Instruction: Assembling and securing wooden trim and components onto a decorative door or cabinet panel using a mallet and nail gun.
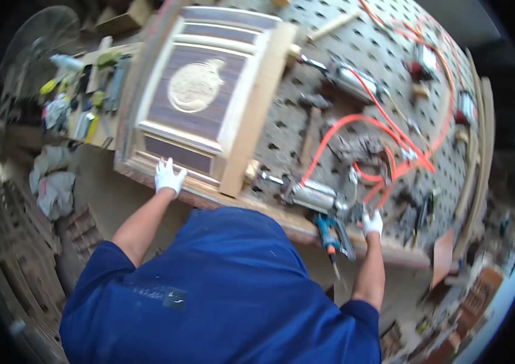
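Panel [200, 97], framed and carved, lies at left on the worktop [278, 124], left hand [170, 178] spread at its near edge; right hand [372, 222], well apart, shows unclear grip. Clamping seems underway, likely needing steady alignment next.

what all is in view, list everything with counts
bench: 1, grey, perforated, centre to right
carved panel: 1, dark brown and pale, bench's left
wooden bar: 1, light brown, panel's right side
metal cylinders: 4, silver, two near bar, two farther right
hoses: several, orange, bench's right half
hammer: 1, brown handle, between cylinders near bar
power tool: 1, teal, bench's near edge
curved strips: several, tan, bench's right edge
bags: count unclear, white, floor at left
clutter: many pieces, mixed colours, far left
shirt: 1, blue, lower centre
left hand: 1, white-gloved, panel's near edge
right hand: 1, white-gloved, bench's near edge, below hoses
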The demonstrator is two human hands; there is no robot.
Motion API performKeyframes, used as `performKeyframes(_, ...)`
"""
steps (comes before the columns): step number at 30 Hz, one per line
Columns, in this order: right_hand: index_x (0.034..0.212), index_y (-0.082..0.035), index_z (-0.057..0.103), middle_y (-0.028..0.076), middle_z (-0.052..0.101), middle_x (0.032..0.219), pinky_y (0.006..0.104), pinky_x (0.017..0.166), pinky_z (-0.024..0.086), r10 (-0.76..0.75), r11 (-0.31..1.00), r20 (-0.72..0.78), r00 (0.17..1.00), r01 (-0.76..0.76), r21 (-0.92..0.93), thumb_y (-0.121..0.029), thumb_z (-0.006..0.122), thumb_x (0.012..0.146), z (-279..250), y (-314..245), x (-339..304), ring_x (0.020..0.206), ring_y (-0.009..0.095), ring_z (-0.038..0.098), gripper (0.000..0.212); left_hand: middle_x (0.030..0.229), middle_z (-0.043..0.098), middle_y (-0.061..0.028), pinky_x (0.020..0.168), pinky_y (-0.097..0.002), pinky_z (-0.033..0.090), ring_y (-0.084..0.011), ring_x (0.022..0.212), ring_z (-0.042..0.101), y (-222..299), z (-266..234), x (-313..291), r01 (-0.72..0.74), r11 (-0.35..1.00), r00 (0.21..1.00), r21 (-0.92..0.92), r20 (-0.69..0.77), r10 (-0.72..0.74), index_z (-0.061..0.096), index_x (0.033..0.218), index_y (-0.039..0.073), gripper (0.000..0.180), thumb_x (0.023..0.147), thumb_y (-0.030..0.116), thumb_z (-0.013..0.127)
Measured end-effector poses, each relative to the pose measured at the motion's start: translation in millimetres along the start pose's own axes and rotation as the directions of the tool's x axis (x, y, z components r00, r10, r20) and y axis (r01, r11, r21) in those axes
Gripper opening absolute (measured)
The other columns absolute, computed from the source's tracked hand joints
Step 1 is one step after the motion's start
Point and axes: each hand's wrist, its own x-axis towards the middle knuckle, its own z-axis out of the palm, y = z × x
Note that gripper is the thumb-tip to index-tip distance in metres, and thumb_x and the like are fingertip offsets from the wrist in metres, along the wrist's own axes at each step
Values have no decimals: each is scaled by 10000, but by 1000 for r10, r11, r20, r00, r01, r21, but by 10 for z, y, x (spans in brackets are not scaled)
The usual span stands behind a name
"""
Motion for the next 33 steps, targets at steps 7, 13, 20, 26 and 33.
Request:
performKeyframes(7,895,-74,555,70,533,674,387,420,438,-364,929,-583,726,234,-288,-237,580,879,-262,538,262,457,227,503,165,1531,322,-285,1089,-465,424,-441,1322,477,-277,45,-457,324,945,946,-34,44,-322,433,1448,10,815,861,539,631)
performKeyframes(13,921,-95,535,73,509,649,357,342,384,405,745,112,907,-399,535,-205,556,908,-444,525,233,397,208,457,113,1433,409,-284,1001,-463,497,-428,1204,571,-217,55,-227,438,895,896,-87,121,-427,475,1384,-18,820,839,571,646)
performKeyframes(20,945,-114,532,61,501,640,342,345,401,394,728,209,895,-443,524,-170,521,925,-536,347,89,421,195,478,61,1375,453,-266,977,-461,511,-414,1149,605,-178,-6,-267,412,910,908,-31,89,-409,492,1347,-41,816,838,577,649)
performKeyframes(26,935,-133,541,45,512,644,316,356,403,329,636,335,883,-469,612,-148,516,935,-620,458,63,427,180,474,29,1380,454,-269,982,-457,508,-415,1158,602,-179,18,-266,405,914,912,-24,79,-402,486,1363,-40,828,839,580,646)
performKeyframes(33,935,-154,562,34,527,647,293,375,413,391,408,252,885,-412,815,-144,552,951,-457,533,25,442,159,475,21,1391,449,-277,992,-457,502,-416,1170,595,-159,-102,-275,404,914,909,-20,117,-399,477,1381,-45,848,838,586,640)
